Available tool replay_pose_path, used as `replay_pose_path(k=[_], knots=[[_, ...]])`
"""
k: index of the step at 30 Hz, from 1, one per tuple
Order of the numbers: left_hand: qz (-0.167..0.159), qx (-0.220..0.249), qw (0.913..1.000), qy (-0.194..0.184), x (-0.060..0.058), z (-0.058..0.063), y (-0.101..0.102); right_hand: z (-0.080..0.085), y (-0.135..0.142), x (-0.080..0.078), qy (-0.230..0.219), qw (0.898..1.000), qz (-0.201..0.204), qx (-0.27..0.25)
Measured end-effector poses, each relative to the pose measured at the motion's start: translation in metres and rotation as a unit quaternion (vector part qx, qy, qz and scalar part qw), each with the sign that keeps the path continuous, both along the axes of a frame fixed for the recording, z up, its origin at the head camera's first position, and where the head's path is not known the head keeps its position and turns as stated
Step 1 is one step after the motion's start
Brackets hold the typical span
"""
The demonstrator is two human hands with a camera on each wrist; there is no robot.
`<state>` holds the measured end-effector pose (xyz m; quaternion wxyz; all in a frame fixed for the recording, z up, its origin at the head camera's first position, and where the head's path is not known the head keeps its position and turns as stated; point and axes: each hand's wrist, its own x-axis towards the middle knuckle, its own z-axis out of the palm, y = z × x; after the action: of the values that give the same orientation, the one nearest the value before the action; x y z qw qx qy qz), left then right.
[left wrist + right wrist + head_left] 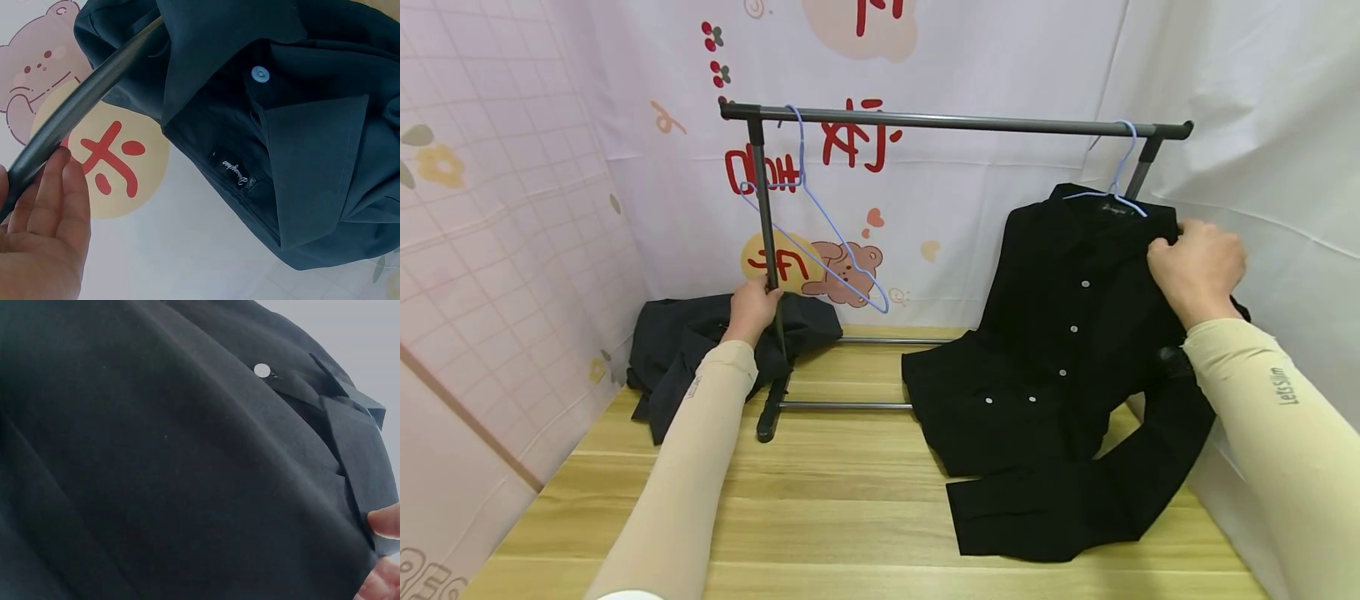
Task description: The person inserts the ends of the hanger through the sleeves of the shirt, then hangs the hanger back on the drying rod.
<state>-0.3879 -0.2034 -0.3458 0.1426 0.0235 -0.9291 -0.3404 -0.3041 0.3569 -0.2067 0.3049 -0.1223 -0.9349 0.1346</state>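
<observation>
On the right of the head view a black shirt with white buttons hangs from a blue hanger hooked over the rack's bar. My right hand pinches the shirt near its collar and shoulder; in the right wrist view the thumb presses on the cloth. On the left, my left hand holds the left post of the clothes rack, with the thumb and fingers on either side of the tube. Just behind that hand lies a crumpled dark shirt, its collar label showing.
A bare blue hanger hangs at the left end of the top bar. The rack stands on a wooden table. Printed white cloth encloses the back and sides. One shirt sleeve lies across the table at right.
</observation>
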Motion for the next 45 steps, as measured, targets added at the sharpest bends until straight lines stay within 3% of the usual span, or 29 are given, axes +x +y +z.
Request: replay_pose_path(k=[5,12,21,26,30,35,39,45], knots=[[-0.002,0.003,1.0000,-0.003,0.002,0.001,-0.002,0.000,-0.010,-0.005,0.014,0.999,-0.002,-0.029],[0.000,0.002,1.0000,-0.004,0.001,0.000,-0.004,-0.002,-0.029,-0.009,0.104,0.994,0.009,-0.039],[-0.002,0.002,1.0000,-0.005,-0.003,-0.002,-0.007,-0.010,-0.056,-0.014,0.193,0.976,0.096,0.030],[-0.009,-0.008,0.9999,0.000,-0.003,-0.002,-0.008,-0.023,-0.079,-0.017,0.177,0.975,0.128,0.050],[-0.013,-0.021,0.9997,-0.003,-0.001,0.001,-0.011,-0.044,-0.102,-0.024,0.154,0.974,0.157,0.057],[-0.028,-0.058,0.9979,-0.006,0.004,-0.001,-0.016,-0.083,-0.136,-0.033,0.112,0.973,0.194,0.061],[-0.044,-0.096,0.9944,-0.011,0.009,-0.011,-0.021,-0.119,-0.166,-0.038,0.075,0.968,0.225,0.078],[-0.077,-0.072,0.9943,-0.016,0.014,-0.026,-0.028,-0.171,-0.221,-0.038,-0.021,0.961,0.266,0.072]])
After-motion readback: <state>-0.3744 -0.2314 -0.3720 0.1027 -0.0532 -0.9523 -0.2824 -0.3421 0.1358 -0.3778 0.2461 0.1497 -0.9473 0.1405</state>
